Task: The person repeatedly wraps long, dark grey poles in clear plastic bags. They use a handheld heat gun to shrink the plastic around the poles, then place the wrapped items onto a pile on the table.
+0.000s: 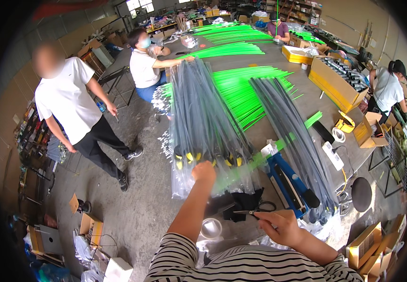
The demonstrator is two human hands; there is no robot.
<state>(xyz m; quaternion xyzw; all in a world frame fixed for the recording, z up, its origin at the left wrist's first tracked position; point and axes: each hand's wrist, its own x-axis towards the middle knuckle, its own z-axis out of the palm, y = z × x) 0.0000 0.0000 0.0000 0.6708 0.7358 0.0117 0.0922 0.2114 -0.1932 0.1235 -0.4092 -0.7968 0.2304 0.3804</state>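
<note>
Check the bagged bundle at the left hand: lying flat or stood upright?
Lying flat: the bagged bundle stretches lengthwise along the table, its yellow-marked end at the left hand.

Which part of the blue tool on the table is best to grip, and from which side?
Probably the black end of the blue tool, from the near side: its long shape runs toward this side and ends broad and rounded, close to the right hand.

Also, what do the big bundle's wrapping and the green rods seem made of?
Wrapping: probably thin, glossy clear plastic film; it wrinkles, shines and shows dark lengths beneath.
Green rods: smooth-looking, perhaps plastic or coated, from their even, bright colour; core unclear.
</note>
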